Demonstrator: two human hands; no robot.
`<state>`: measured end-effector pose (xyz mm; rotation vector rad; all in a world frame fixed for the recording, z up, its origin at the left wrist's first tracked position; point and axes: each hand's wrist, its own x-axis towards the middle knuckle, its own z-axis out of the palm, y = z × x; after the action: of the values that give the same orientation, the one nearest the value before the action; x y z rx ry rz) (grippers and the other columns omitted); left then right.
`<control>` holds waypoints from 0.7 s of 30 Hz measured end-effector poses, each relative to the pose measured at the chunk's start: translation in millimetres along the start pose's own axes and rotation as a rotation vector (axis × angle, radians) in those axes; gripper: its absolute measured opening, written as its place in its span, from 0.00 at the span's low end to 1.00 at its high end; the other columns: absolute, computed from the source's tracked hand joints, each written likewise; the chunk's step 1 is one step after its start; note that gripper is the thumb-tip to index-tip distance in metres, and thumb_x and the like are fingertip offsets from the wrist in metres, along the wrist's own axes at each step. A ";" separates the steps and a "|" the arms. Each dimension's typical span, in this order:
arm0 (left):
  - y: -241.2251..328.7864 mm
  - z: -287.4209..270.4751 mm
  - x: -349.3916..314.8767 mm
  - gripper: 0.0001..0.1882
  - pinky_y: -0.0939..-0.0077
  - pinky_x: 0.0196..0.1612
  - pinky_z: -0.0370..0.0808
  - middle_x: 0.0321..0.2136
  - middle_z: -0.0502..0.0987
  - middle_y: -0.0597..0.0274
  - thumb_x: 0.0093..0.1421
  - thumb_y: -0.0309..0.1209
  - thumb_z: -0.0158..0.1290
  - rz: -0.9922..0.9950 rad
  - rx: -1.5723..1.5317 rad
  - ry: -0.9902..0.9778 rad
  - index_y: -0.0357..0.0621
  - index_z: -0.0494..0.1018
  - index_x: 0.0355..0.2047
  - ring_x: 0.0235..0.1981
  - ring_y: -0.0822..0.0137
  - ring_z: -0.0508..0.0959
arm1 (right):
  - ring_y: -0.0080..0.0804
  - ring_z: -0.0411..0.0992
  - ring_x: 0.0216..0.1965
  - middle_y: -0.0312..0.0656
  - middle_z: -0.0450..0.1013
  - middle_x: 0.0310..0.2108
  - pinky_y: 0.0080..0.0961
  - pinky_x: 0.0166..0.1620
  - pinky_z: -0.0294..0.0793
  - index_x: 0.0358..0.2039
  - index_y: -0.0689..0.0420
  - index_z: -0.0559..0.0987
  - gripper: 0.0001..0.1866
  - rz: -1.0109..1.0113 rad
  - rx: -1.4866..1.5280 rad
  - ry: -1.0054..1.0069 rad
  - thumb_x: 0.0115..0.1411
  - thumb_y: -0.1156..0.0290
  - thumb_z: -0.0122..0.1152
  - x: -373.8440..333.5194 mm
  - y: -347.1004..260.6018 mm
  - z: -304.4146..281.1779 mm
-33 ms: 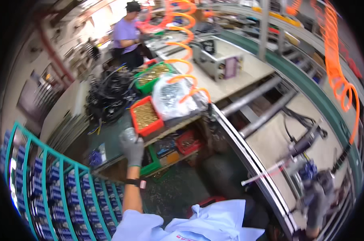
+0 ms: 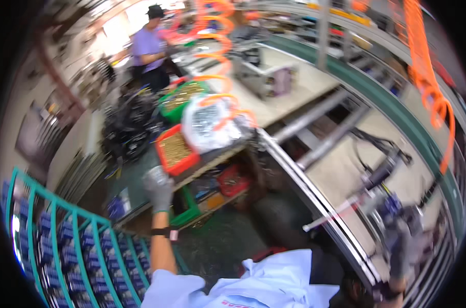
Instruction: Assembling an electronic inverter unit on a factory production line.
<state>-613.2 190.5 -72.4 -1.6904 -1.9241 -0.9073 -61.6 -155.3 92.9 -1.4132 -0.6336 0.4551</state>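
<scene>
My left hand point(image 2: 159, 192), in a grey glove, is stretched over the near edge of the dark green bench point(image 2: 135, 187). Its fingers are closed round a small shiny silvery piece point(image 2: 157, 175), too blurred to name. Just beyond it stands a red bin point(image 2: 177, 165) of small brass-coloured parts. Far to the right, my gloved right hand point(image 2: 400, 251) is at the workbench, closed round what looks like a grey air tool point(image 2: 408, 218); blur hides its fingers in part. An orange coiled hose point(image 2: 432, 102) runs down to that tool.
A green bin point(image 2: 184, 100) of brass parts, a white plastic bag point(image 2: 207, 123) and black cables point(image 2: 130, 128) lie farther back. A teal rack point(image 2: 53, 205) holds blue parts at left. Metal rollers point(image 2: 310, 115) and a metal box point(image 2: 264, 77) stand right. A person point(image 2: 148, 51) stands behind.
The view has shifted, so most things sit slightly farther left. Both hands keep about the same places relative to the benches, with the silvery piece still in my left hand.
</scene>
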 end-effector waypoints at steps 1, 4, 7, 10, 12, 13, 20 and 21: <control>-20.8 10.9 15.3 0.26 0.53 0.54 0.70 0.45 0.76 0.49 0.51 0.40 0.62 0.028 0.096 -0.252 0.40 0.74 0.48 0.50 0.48 0.75 | 0.28 0.75 0.36 0.41 0.75 0.39 0.21 0.38 0.76 0.48 0.65 0.75 0.19 0.087 -0.008 0.052 0.54 0.76 0.62 4.3 8.3 -2.0; -66.0 47.7 27.1 0.22 0.57 0.49 0.73 0.41 0.81 0.55 0.52 0.43 0.62 0.121 -0.266 -0.419 0.44 0.78 0.44 0.44 0.52 0.78 | 0.22 0.73 0.36 0.39 0.76 0.37 0.22 0.40 0.73 0.42 0.63 0.78 0.12 -0.056 -0.089 0.161 0.56 0.77 0.63 19.4 36.0 -16.7; -99.5 80.4 26.6 0.45 0.57 0.56 0.71 0.51 0.77 0.43 0.49 0.55 0.65 -0.133 0.097 -0.223 0.36 0.68 0.59 0.52 0.47 0.77 | 0.14 0.66 0.27 0.29 0.70 0.26 0.16 0.32 0.68 0.32 0.57 0.74 0.08 -0.162 0.037 0.269 0.54 0.78 0.66 36.9 65.7 -24.1; -114.2 83.7 36.8 0.48 0.53 0.54 0.73 0.51 0.77 0.42 0.45 0.55 0.67 -0.239 0.016 -0.221 0.36 0.68 0.60 0.50 0.45 0.77 | 0.12 0.65 0.27 0.28 0.70 0.27 0.15 0.31 0.68 0.33 0.57 0.74 0.09 -0.181 -0.038 0.324 0.54 0.77 0.67 35.6 81.0 -34.5; -101.7 69.1 39.9 0.46 0.55 0.54 0.73 0.51 0.76 0.43 0.45 0.50 0.68 -0.174 -0.083 -0.072 0.36 0.68 0.60 0.51 0.47 0.77 | 0.11 0.66 0.28 0.27 0.70 0.27 0.15 0.32 0.68 0.34 0.58 0.74 0.09 -0.188 -0.088 0.351 0.55 0.76 0.66 31.3 84.6 -41.1; -89.3 54.9 37.4 0.45 0.56 0.55 0.73 0.51 0.76 0.44 0.45 0.47 0.68 -0.159 -0.167 -0.042 0.36 0.67 0.60 0.51 0.48 0.77 | 0.12 0.67 0.28 0.28 0.70 0.26 0.15 0.31 0.68 0.36 0.59 0.73 0.11 -0.213 -0.016 0.335 0.55 0.76 0.66 28.5 86.7 -42.9; 106.1 -79.4 -45.0 0.41 0.63 0.56 0.73 0.53 0.74 0.47 0.44 0.30 0.69 0.050 -0.537 -0.369 0.35 0.66 0.60 0.52 0.55 0.76 | 0.19 0.73 0.32 0.35 0.74 0.30 0.17 0.35 0.74 0.39 0.61 0.75 0.10 -0.304 0.117 0.308 0.56 0.82 0.61 4.8 98.6 -44.4; 139.8 -95.2 -64.2 0.41 0.64 0.56 0.73 0.53 0.74 0.48 0.44 0.28 0.69 0.117 -0.658 -0.462 0.35 0.66 0.60 0.53 0.56 0.76 | 0.21 0.74 0.34 0.37 0.75 0.31 0.19 0.37 0.75 0.39 0.61 0.74 0.10 -0.279 0.101 0.289 0.56 0.84 0.60 1.2 98.4 -45.5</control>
<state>-475.3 84.5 -22.8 -2.5508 -1.8782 -1.2867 -23.5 -177.5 -6.2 -1.2413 -0.5530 0.0586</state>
